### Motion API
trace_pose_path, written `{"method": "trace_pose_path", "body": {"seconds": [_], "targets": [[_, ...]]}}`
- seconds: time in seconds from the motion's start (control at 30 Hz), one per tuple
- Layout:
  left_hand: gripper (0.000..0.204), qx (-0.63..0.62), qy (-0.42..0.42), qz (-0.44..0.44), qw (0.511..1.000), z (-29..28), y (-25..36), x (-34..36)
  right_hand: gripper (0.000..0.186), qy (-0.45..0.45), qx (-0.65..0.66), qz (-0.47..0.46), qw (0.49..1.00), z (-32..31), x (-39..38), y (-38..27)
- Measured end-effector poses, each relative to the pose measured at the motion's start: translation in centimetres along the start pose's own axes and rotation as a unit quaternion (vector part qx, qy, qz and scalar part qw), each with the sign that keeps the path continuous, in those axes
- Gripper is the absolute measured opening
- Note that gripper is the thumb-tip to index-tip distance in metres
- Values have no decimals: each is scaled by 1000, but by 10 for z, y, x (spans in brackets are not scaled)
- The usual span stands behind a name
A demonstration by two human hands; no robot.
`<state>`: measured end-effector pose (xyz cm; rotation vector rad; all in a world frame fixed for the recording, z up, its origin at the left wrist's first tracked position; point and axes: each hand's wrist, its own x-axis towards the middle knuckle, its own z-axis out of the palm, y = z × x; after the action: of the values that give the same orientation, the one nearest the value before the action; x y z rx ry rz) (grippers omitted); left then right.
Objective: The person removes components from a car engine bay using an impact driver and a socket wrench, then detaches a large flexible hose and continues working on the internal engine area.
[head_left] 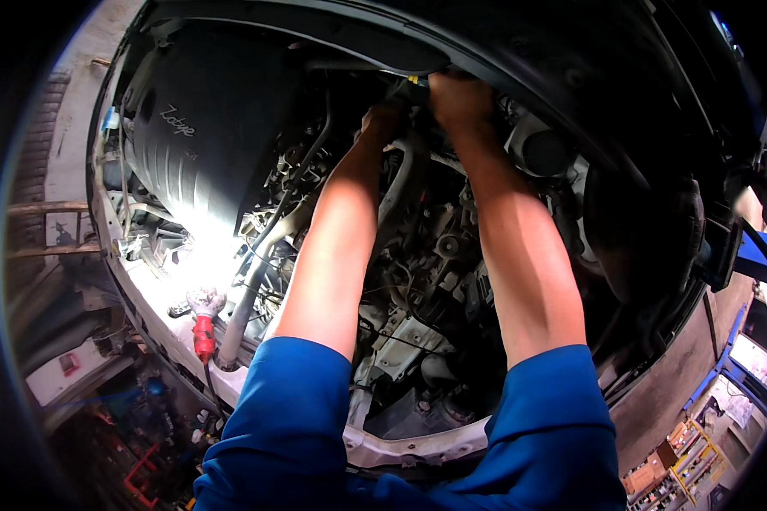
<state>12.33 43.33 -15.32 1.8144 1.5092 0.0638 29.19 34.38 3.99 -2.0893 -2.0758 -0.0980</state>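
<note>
Both my arms reach far into the engine bay of a car. My left hand (382,119) is in shadow among the parts at the far side, beside a dark hose (405,175), and its fingers are mostly hidden. To the right of it, my right hand (462,100) is closed close under the rear edge of the bay. A small yellow piece (416,81) shows at its fingertips. What the right hand grips is too dark to make out. Below my arms lies the engine (447,247) with its pipes and wires.
A large dark plastic cover (204,119) lies at the left. Near it, a lit work lamp with a red handle (204,336) rests by the front rail (418,449). A round metal-rimmed part (541,149) sits right of my right hand. A yellow rack (699,464) stands at lower right.
</note>
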Motion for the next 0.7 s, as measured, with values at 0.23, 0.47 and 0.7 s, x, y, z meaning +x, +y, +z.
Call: {"method": "trace_pose_path", "body": {"seconds": [0.23,0.47,0.7], "targets": [[63,1,73,-231,970,-23,116,-75,22,129,-62,4,990,41,-3,18],[55,-48,-33,50,997,89,162,-297,31,218,221,127,942,38,19,37],[40,-207,52,73,974,-120,173,-347,53,223,254,44,940,33,17,36]]}}
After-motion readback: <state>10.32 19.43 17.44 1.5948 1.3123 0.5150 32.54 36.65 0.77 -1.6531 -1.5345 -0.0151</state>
